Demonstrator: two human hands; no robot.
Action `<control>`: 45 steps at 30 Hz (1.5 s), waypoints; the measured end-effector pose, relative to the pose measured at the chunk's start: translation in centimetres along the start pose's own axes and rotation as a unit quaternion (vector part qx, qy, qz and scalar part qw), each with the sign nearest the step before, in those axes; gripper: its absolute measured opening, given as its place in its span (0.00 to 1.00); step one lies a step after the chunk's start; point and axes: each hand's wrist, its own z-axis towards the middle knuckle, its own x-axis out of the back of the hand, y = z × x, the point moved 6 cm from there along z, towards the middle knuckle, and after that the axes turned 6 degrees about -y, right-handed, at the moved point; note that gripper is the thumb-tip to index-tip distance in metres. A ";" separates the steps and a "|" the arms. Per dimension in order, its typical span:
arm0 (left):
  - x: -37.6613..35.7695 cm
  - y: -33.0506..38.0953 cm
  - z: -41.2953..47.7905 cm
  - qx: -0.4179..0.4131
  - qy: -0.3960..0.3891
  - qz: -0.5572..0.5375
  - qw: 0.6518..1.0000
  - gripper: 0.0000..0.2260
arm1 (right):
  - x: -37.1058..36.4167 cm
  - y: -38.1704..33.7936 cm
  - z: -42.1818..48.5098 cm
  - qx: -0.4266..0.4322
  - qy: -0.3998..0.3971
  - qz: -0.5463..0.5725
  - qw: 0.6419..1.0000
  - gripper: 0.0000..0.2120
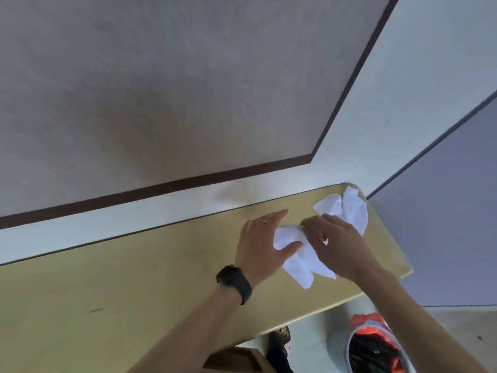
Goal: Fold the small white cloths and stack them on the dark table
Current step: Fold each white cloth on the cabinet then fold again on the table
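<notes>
A small white cloth (298,265) lies crumpled on the tan table (134,270), toward its right end. My left hand (262,243), with a ring and a black wrist band, rests flat on the cloth's left part with straight fingers. My right hand (336,243) pinches the cloth's upper edge with curled fingers. More white cloths (347,208) lie bunched at the table's far right corner, just beyond my right hand.
The table stands against a white wall with a dark brown stripe (161,188). Its right edge (390,238) drops off close to the cloths. Below the front edge are a red and grey bag (373,343) and a foot in a dark sandal (279,343).
</notes>
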 end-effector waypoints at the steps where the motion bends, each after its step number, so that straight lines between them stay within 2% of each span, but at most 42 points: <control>1: 0.9 0.5 -0.7 -0.016 0.020 0.016 1.000 0.21 | -0.2 -1.2 -0.3 0.002 -0.013 0.013 1.000 0.08; 3: 3.5 -0.1 -3.3 -0.038 0.063 0.040 0.997 0.12 | -0.8 -4.3 -1.1 0.008 -0.019 0.022 1.000 0.08; 4: 4.5 -1.1 -4.8 -0.038 0.071 0.042 0.996 0.11 | -1.3 -5.7 -1.5 0.010 -0.021 0.019 1.000 0.08; 6: 6.4 -3.8 -8.0 -0.044 0.077 0.059 0.994 0.11 | -2.5 -8.1 -2.3 0.014 -0.027 0.014 0.999 0.08; 11: 11.5 -11.9 -15.2 -0.076 0.089 0.195 0.974 0.14 | -6.3 -11.6 -4.1 0.030 -0.050 0.023 0.998 0.08; 18: 16.5 -19.5 -20.4 0.009 0.052 0.312 0.949 0.18 | -11.2 -13.0 -3.8 0.049 -0.067 -0.016 0.996 0.07; 24: 20.0 -20.5 -18.9 0.055 0.114 0.313 0.941 0.17 | -12.0 -13.8 0.7 0.054 -0.018 -0.047 0.997 0.07; 31: 24.0 -19.5 -16.4 0.007 0.206 0.370 0.906 0.15 | -9.6 -15.2 4.7 0.073 0.101 -0.031 0.992 0.04; 35: 23.6 -19.5 -17.3 -0.029 0.225 0.401 0.888 0.11 | -10.3 -15.2 4.1 0.102 0.126 -0.034 0.986 0.03; 37: 22.1 -19.9 -18.5 -0.040 0.218 0.407 0.886 0.08 | -11.8 -14.4 2.8 0.107 0.125 -0.037 0.986 0.03; 40: 18.3 -21.6 -21.1 -0.033 0.167 0.409 0.897 0.04 | -15.3 -12.9 -0.2 0.108 0.096 -0.049 0.988 0.04; 43: 13.2 -23.6 -24.5 0.006 0.082 0.375 0.923 0.06 | -19.6 -10.9 -3.7 0.075 0.028 -0.051 0.995 0.05; 45: 9.7 -24.7 -27.0 0.045 0.020 0.347 0.937 0.07 | -22.9 -9.4 -6.4 0.048 -0.047 -0.059 0.996 0.03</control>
